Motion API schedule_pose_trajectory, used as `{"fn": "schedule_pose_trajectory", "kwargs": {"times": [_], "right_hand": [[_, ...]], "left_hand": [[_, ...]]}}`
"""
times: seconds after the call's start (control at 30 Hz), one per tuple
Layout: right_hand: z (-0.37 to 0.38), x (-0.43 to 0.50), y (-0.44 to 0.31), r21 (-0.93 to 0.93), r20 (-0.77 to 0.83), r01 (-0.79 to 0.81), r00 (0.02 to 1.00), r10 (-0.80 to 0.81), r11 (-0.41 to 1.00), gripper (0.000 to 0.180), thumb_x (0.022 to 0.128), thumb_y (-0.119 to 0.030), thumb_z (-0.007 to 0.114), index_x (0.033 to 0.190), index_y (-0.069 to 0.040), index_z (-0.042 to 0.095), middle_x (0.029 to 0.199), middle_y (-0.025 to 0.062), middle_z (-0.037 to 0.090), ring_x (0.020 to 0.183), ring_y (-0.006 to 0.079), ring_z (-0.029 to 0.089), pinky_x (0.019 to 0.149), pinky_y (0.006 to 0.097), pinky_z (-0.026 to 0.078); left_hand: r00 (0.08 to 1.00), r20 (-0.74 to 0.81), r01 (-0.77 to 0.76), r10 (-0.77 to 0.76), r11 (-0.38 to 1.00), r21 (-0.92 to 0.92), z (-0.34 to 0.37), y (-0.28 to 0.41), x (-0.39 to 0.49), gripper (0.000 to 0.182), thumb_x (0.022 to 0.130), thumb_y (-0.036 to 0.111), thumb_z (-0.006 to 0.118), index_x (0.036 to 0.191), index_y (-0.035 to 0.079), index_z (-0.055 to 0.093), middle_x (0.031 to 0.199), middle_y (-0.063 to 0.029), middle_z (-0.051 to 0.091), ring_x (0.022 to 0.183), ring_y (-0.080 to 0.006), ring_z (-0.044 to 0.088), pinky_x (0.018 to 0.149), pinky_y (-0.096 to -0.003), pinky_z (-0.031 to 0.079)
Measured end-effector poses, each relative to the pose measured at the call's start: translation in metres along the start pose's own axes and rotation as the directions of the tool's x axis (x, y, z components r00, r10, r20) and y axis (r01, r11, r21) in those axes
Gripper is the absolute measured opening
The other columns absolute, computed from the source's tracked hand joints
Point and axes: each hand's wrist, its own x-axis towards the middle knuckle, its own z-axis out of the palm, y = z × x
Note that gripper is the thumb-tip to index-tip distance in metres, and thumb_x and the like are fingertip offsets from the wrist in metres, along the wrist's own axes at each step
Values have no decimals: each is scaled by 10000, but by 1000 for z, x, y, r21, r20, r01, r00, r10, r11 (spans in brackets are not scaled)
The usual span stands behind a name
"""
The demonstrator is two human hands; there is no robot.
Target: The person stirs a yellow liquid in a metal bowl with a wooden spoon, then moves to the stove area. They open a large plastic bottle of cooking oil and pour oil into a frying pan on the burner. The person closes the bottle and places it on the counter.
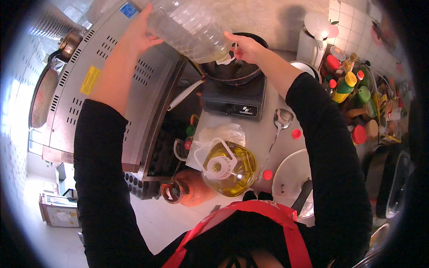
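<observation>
A large clear plastic jug [191, 30] is held tilted over a dark wok [234, 75], its mouth low toward the pan. My right hand [246, 48] grips the jug near its neck and handle. My left hand [142, 33] is at the jug's base end, its fingers spread against the plastic. The wok rests on a black single-burner stove [233, 97], its pale handle pointing down to the left. Nearer me stands a second large jug of yellow oil [239, 167] with a white handle. Two red caps [296, 134] and a metal ladle [283, 119] lie on the counter.
A vented steel appliance [110, 67] stands at left, with an orange gas cylinder [194, 187] below. At right are a white kettle [311, 40], a yellow-capped bottle [345, 87] among several seasoning containers, and a large metal lid [291, 177] with a black handle.
</observation>
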Motion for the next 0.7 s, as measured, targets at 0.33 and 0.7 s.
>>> {"fn": "schedule_pose_trajectory", "kwargs": {"times": [0.33, 0.7], "right_hand": [[5, -6, -3, 79, -18, 30, 999, -29, 996, 665, 760, -528, 781, 1176, -58, 562, 949, 50, 493, 777, 122, 441, 605, 261, 415], [34, -28, -27, 84, 68, 74, 994, -80, 994, 784, 729, -557, 794, 1231, -24, 513, 944, 81, 482, 745, 129, 445, 637, 255, 438]], "left_hand": [[1000, -9, -23, 24, 991, 131, 12, 31, 20, 1063, 768, 586, 724, 1536, 150, 133, 1544, -286, 91, 1353, -464, 303, 1005, -555, 418], [930, 308, 234, -199, 969, -82, -53, 78, 83, 871, 851, 644, 585, 1498, 133, 305, 1503, -166, 376, 1360, -393, 366, 1100, -544, 290]]}}
